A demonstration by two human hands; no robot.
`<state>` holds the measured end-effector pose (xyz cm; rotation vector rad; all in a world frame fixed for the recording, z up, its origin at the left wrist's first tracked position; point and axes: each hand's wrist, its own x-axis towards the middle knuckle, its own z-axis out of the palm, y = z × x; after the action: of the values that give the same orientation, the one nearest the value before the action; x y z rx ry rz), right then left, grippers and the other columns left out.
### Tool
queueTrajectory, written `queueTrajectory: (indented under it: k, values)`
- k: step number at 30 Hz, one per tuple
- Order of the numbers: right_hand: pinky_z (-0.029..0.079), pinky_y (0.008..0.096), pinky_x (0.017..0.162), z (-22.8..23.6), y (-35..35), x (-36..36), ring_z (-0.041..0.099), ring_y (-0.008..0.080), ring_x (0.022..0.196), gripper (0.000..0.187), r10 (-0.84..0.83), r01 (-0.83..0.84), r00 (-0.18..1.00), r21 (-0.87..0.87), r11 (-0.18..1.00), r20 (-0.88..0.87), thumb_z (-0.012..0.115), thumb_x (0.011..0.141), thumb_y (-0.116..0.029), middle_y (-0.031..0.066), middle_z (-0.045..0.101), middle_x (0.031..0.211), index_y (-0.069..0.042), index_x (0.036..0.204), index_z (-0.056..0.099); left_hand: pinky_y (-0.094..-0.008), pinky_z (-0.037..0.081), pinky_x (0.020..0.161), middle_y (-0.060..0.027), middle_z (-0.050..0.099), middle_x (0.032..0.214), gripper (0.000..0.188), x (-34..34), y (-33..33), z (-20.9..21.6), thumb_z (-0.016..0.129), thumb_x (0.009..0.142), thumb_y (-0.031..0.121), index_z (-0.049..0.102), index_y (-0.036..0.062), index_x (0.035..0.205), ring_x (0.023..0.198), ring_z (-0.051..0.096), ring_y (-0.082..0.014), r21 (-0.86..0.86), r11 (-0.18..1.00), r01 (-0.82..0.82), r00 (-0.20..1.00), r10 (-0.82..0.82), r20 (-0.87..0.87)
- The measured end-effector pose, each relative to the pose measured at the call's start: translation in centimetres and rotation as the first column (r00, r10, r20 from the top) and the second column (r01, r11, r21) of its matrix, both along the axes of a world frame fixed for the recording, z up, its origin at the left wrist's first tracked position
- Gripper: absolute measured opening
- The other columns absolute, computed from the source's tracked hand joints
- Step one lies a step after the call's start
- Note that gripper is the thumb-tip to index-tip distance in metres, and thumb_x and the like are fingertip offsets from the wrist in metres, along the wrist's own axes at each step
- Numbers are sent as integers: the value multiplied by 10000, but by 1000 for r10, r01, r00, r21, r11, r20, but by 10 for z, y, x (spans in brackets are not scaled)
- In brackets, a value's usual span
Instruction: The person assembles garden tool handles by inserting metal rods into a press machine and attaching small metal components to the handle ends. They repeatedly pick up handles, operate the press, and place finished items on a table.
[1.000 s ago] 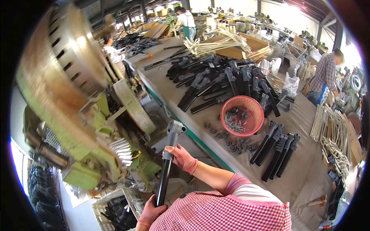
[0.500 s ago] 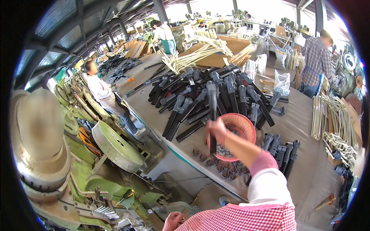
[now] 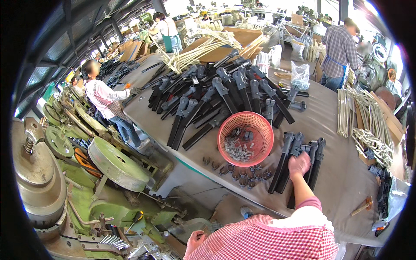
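Observation:
My right hand (image 3: 300, 164) is closed around a black tube with a grey joint end (image 3: 305, 148), low over a short row of similar tubes on the table's right part. In that row, black tubes (image 3: 284, 167) lie side by side to the left of the hand, and another black tube (image 3: 317, 162) lies to its right. My left hand (image 3: 196, 242) is at the lower edge beside the checked apron, its fingers curled; a dark bit shows there, too small to name. The red plastic basket (image 3: 245, 161) left of my right hand holds small metal pieces (image 3: 238, 149).
A large heap of black tubes (image 3: 225, 93) lies beyond the basket. Several small dark rings (image 3: 242, 173) stand at the table's near edge. Green machinery (image 3: 119, 164) fills the left. A hammer (image 3: 362, 206) and bent pale rods (image 3: 368, 117) lie right. Co-workers stand around the table.
My right hand has carried the black tube from above the basket rightward and down to the row. The view has shifted slightly. My left hand stays low by the apron.

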<state>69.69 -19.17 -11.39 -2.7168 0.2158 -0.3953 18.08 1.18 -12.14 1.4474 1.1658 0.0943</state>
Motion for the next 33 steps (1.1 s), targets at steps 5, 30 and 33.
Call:
queueTrajectory:
  k: [5,30,33]
  values:
    - [446,497,1029,-46,-109,-32,481,365,1279,746,-373,367,774,-117,923,-512,768,775,-432,172,460,1387,-96,1358,446,-274,526,778,-78,669,961,209,8,-1,5,667,919,124,618,-5,1076,886,652,-130,77,994,72,994,-78,77]
    - [476,259,654,4,-40,-176,546,87,761,465,736,-227,675,962,153,43,816,693,-58,-2,575,857,-53,1071,544,-326,520,838,-83,638,1028,304,232,13,106,604,995,245,551,31,1205,901,626,-172,-19,932,363,677,-249,692]
    - [464,263,810,32,31,-234,532,89,873,639,918,45,381,989,-142,115,781,723,-17,-1,554,944,-14,1275,459,-424,537,892,-117,635,1071,379,267,29,120,631,969,287,523,56,1249,938,643,-257,-219,949,229,677,6,736]
